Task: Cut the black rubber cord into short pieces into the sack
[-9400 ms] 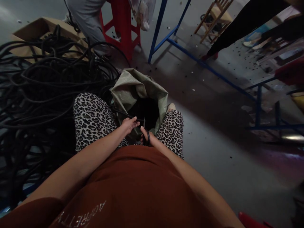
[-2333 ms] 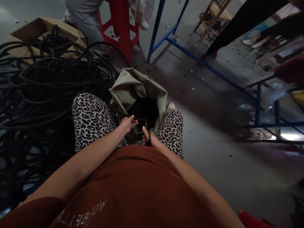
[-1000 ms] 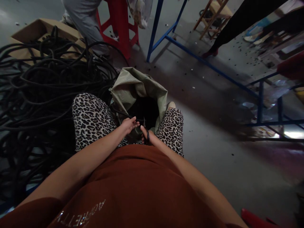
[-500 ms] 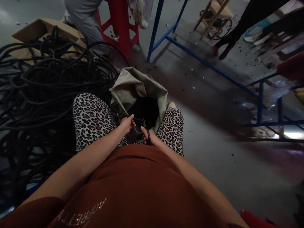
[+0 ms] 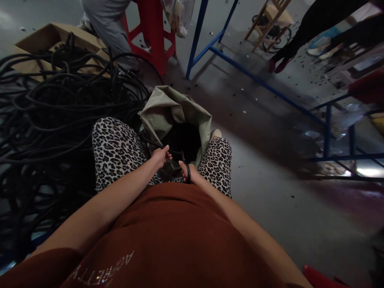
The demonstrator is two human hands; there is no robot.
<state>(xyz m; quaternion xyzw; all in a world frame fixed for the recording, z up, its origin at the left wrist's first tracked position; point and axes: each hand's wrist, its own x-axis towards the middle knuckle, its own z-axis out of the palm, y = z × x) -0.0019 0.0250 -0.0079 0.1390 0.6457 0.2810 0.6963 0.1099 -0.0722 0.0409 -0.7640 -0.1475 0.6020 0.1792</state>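
1. Left hand (image 5: 161, 156) pinches the black cord (image 5: 176, 152); its free end points to 3 o'clock over the sack (image 5: 156, 106).
2. Right hand (image 5: 193, 173), at 4 o'clock from the left, grips scissors (image 5: 188, 171), blades toward 11, crosswise at the cord's end; contact unclear.

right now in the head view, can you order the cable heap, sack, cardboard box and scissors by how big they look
1. Cable heap
2. Sack and cardboard box: too close to rank; cables hide part of the box
3. Scissors
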